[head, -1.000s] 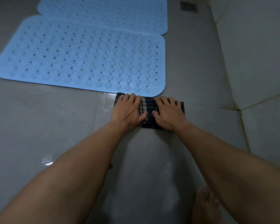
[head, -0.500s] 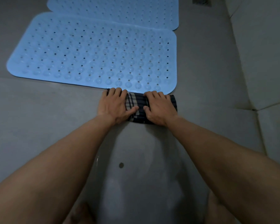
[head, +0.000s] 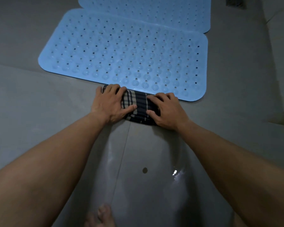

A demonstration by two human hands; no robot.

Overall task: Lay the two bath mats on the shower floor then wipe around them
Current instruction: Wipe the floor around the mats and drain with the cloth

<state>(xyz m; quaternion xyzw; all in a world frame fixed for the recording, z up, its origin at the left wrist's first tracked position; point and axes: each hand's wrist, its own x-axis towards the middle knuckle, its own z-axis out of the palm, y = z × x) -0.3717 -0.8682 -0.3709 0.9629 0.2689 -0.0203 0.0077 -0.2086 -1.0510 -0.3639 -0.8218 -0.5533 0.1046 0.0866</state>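
Observation:
Two light-blue perforated bath mats lie flat on the grey shower floor, the near mat (head: 126,53) in front of the far mat (head: 147,12), their long edges meeting. A folded dark plaid cloth (head: 138,104) lies bunched on the floor against the near mat's front edge, right of its middle. My left hand (head: 109,104) grips the cloth's left part, its fingers curled over the far edge. On the right part, my right hand (head: 166,111) grips with bent fingers. Both thumbs press on the cloth's top.
The wet floor tile (head: 147,177) shines below my arms, with a small dark spot (head: 144,170) on it. A floor drain (head: 235,2) sits at the top right. A pale tiled wall (head: 282,63) rises on the right. My bare foot (head: 102,217) stands at the bottom.
Both hands have slid the cloth leftward along the near mat's front edge, away from its right corner. The cloth has bunched narrower and my fingers have curled more.

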